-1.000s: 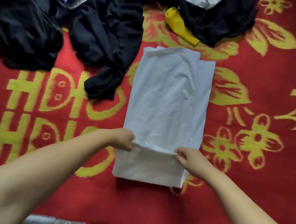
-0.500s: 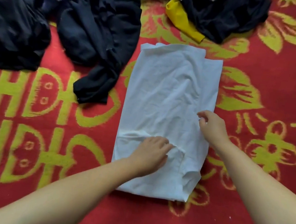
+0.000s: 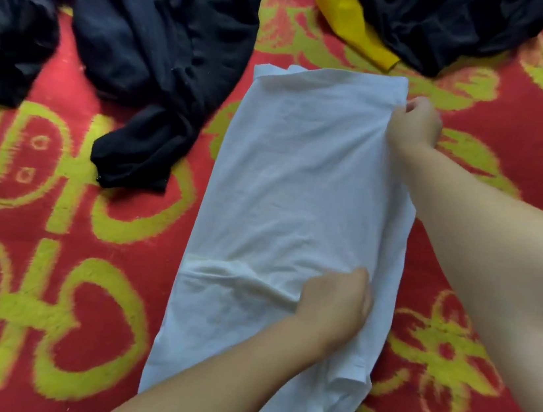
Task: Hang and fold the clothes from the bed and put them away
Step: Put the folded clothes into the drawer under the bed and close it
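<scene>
A white garment (image 3: pixel 286 187), folded into a long narrow strip, lies flat on the red and yellow bedspread (image 3: pixel 50 246). My left hand (image 3: pixel 337 301) rests on its near part, fingers bent against the cloth where a crease bunches up. My right hand (image 3: pixel 415 124) is at the strip's far right corner and pinches the edge there. Both forearms reach in from the bottom right.
A black garment (image 3: pixel 166 53) with a sleeve trailing toward me lies left of the white strip. More dark clothes (image 3: pixel 6 32) are heaped at the far left. Another black heap (image 3: pixel 443 21) and a yellow piece (image 3: pixel 353 19) lie beyond the strip's far end.
My right hand has slid from the near fold up the right edge to the far corner. My left hand has moved from the left side of the fold toward the strip's right.
</scene>
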